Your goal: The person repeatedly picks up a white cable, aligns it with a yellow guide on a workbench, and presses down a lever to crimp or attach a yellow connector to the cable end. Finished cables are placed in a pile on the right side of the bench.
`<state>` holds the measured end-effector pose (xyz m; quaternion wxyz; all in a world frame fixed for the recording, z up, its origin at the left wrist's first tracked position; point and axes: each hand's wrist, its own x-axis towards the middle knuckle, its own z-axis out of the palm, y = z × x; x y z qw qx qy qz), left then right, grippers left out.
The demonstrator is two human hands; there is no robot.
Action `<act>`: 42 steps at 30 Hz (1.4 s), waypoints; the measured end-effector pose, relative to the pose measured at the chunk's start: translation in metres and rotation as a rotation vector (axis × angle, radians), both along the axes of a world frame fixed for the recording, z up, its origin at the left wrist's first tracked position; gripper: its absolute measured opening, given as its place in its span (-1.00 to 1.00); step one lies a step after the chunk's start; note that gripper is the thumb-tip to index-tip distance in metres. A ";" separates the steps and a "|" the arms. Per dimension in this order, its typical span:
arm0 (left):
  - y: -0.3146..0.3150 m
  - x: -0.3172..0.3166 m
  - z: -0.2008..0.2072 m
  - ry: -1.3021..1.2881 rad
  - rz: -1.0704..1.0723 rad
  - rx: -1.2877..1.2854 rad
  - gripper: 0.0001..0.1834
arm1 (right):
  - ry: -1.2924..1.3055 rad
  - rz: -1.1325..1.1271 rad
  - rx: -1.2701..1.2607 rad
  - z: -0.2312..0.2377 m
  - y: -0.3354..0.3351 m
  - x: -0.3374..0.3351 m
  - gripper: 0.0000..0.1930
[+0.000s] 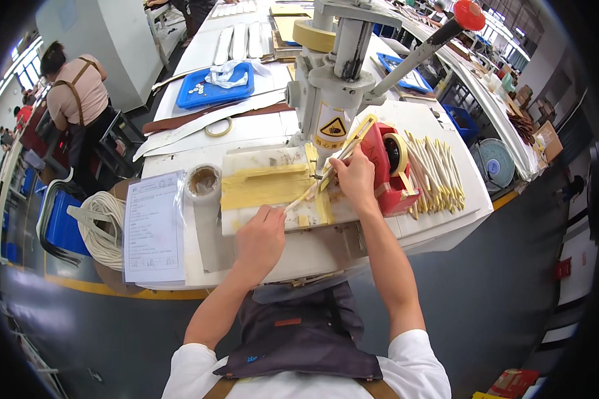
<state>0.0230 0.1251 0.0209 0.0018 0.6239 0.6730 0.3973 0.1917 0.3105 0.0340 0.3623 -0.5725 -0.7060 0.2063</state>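
Observation:
A thin pale strip with yellow tape on it [305, 197] runs diagonally between my hands, over the press's work block. My left hand [262, 238] pinches its near end. My right hand [357, 178] is closed around its upper part, beside the red tape dispenser [379, 154]. Directly behind the strip stands a grey hand press [339, 86] with a long lever and a red knob [469, 14]. The pale block [236, 221] under it is partly covered with yellow tape. My fingers hide parts of the strip.
Many white strips with yellow ends [439, 173] lie right of the dispenser. To the left are a cup-like roll [203, 183], a printed sheet [154, 229] and a coil of white cord [106, 223]. A blue tray [216, 96] lies farther back. A person [80, 100] stands far left.

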 end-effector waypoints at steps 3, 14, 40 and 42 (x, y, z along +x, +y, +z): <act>0.002 -0.001 0.000 0.057 0.003 -0.024 -0.88 | -0.193 -0.033 0.125 -0.004 0.000 -0.005 -0.54; 0.001 -0.005 -0.004 0.159 -0.096 0.020 -0.92 | -0.361 0.051 0.129 -0.003 -0.002 -0.004 -0.72; 0.033 -0.010 -0.001 0.281 -0.239 -0.065 -0.53 | -0.564 0.137 0.194 -0.009 -0.007 0.003 -0.38; 0.034 -0.009 -0.001 0.241 -0.262 -0.058 -0.54 | -0.561 0.144 0.179 -0.010 -0.006 0.005 -0.38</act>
